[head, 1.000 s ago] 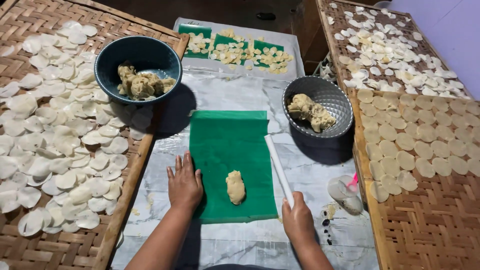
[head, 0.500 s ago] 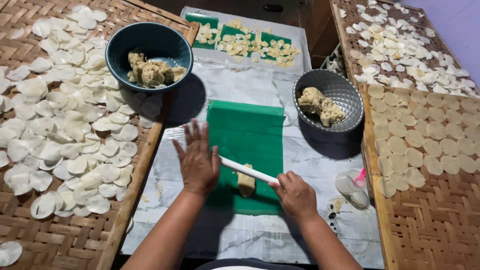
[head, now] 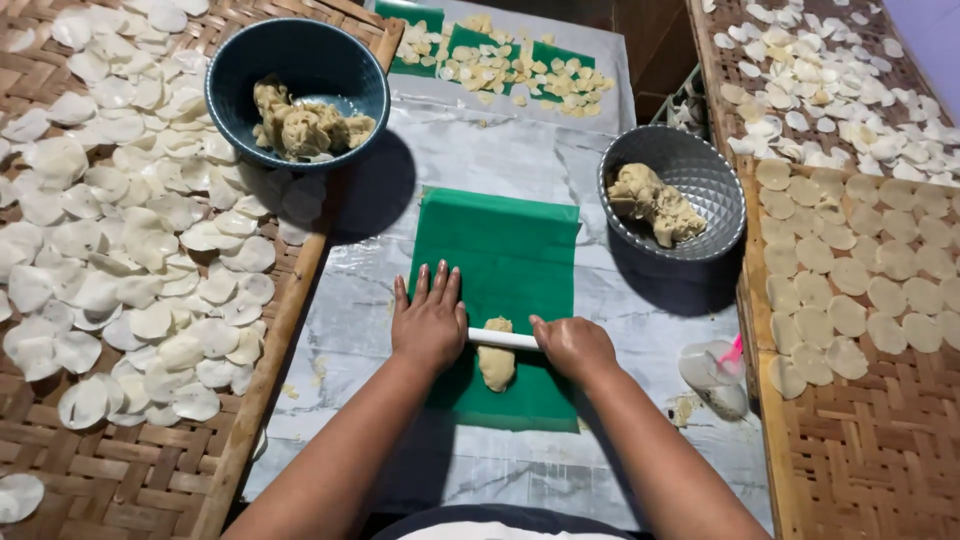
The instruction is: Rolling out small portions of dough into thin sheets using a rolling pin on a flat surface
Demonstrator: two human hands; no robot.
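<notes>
now i'm pressing the white rolling stick (head: 503, 339) onto the dough lump (head: 495, 366), left hand (head: 430, 325) flat, right hand (head: 572, 345) curled over; earlier they rested apart.

Your two arms come up from the bottom edge, bare from above the elbow to the fingertips, with no sleeve reaching into view. Your left hand (head: 430, 325) wears no glove, ring, or band, and your right hand (head: 572, 345) is just as plain. Neither wrist carries a watch or bracelet. The nails look short and unpainted. Low down between your arms, a strip of white cloth with a dark edge above it shows, part of your clothing.
</notes>
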